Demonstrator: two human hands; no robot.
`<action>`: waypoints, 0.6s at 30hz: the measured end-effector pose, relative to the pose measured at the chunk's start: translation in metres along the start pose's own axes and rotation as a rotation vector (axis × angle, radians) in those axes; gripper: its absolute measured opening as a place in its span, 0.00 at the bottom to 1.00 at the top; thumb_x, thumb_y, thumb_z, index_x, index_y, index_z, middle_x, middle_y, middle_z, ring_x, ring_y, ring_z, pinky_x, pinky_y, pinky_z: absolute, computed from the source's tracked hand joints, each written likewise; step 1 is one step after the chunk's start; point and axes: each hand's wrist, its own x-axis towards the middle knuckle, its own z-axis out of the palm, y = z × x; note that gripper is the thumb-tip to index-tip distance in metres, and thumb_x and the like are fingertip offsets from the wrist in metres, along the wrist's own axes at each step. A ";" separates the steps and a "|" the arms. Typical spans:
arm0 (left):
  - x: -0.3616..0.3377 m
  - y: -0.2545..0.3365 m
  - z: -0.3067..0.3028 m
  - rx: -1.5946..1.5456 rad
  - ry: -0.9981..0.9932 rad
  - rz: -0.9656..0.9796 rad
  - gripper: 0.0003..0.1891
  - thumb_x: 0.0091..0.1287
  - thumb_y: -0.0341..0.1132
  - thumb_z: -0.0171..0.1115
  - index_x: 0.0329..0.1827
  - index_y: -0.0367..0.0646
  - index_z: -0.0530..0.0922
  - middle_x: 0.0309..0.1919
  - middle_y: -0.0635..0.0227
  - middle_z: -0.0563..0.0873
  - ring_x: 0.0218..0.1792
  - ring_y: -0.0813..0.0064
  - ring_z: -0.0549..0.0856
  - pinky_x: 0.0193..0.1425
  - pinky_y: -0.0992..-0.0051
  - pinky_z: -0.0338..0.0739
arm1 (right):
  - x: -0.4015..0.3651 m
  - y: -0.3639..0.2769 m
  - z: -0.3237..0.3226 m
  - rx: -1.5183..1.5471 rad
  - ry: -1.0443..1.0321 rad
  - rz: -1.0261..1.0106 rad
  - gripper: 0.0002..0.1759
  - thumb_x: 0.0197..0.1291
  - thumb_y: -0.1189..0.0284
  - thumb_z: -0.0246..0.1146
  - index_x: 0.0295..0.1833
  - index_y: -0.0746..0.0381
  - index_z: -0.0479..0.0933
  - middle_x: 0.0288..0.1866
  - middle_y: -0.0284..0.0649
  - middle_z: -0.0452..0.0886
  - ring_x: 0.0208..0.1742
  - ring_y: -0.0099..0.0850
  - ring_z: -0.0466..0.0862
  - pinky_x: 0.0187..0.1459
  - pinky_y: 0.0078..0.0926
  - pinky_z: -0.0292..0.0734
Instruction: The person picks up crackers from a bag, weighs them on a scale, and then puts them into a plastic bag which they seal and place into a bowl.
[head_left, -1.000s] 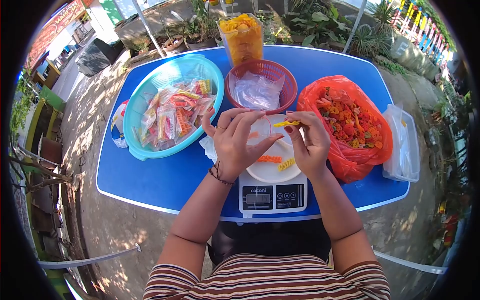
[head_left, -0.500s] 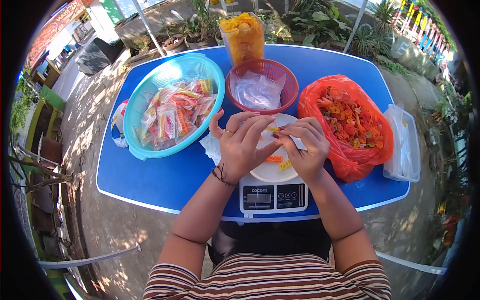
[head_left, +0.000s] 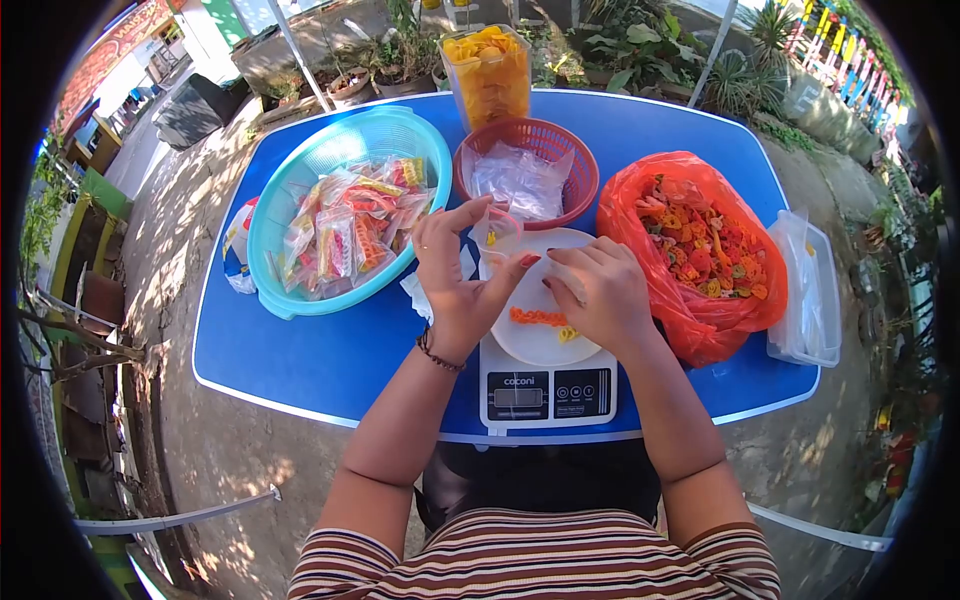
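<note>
My left hand (head_left: 455, 285) is raised over the left side of the scale, index finger and thumb spread around a small clear plastic bag (head_left: 503, 232) that it holds. A bit of yellow shows inside the bag. Close by on the right, my right hand (head_left: 603, 295) has its fingers curled together above the plate; what they grip, if anything, is hard to make out. Below both hands, a round white plate (head_left: 515, 345) sits on a white kitchen scale (head_left: 548, 420). Orange twisted snack pieces (head_left: 537, 317) and a yellow piece (head_left: 568, 334) lie on the plate.
A turquoise basket (head_left: 285, 300) of filled packets stands left. Behind the scale are a red basket (head_left: 583, 195) of clear bags and a tall container of yellow chips (head_left: 487, 75). To the right sit a red plastic bag (head_left: 625, 215) of orange snacks and a clear tray (head_left: 825, 300).
My hands have moved apart from their joined fingertip pinch. My left thumb and index finger have spread, and the clear bag now shows more plainly. More of the plate's orange pieces is uncovered.
</note>
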 end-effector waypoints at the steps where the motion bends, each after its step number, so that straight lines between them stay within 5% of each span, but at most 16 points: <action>1: 0.001 0.002 -0.001 0.087 -0.025 0.081 0.35 0.50 0.51 0.84 0.58 0.43 0.81 0.50 0.69 0.87 0.51 0.67 0.81 0.65 0.62 0.65 | 0.000 0.000 0.001 -0.020 -0.015 -0.023 0.10 0.54 0.77 0.70 0.43 0.61 0.85 0.38 0.38 0.87 0.43 0.36 0.85 0.46 0.36 0.77; 7: 0.002 0.007 0.000 0.358 -0.102 0.275 0.35 0.45 0.53 0.86 0.54 0.46 0.82 0.45 0.72 0.87 0.51 0.69 0.84 0.69 0.59 0.65 | 0.007 -0.004 -0.004 0.224 0.174 0.094 0.15 0.58 0.86 0.65 0.51 0.67 0.82 0.42 0.42 0.84 0.45 0.35 0.85 0.48 0.31 0.81; 11: 0.002 0.009 0.003 0.429 -0.107 0.284 0.35 0.44 0.54 0.86 0.54 0.49 0.83 0.44 0.73 0.87 0.51 0.70 0.84 0.71 0.59 0.63 | 0.002 -0.006 -0.005 0.824 0.446 0.157 0.07 0.72 0.85 0.57 0.52 0.72 0.77 0.51 0.41 0.76 0.49 0.24 0.83 0.52 0.21 0.79; 14: 0.001 0.009 0.003 0.436 -0.109 0.278 0.35 0.44 0.53 0.86 0.54 0.49 0.83 0.44 0.74 0.87 0.51 0.70 0.84 0.72 0.58 0.63 | -0.001 -0.011 -0.006 0.923 0.383 0.139 0.07 0.72 0.85 0.57 0.53 0.72 0.76 0.50 0.42 0.77 0.48 0.25 0.84 0.52 0.22 0.80; 18: 0.000 0.012 0.003 0.411 -0.130 0.286 0.32 0.46 0.51 0.85 0.54 0.49 0.83 0.44 0.73 0.88 0.51 0.70 0.85 0.75 0.57 0.61 | -0.003 -0.010 0.001 0.653 0.339 0.102 0.08 0.64 0.85 0.65 0.49 0.71 0.80 0.45 0.46 0.86 0.45 0.27 0.87 0.50 0.23 0.81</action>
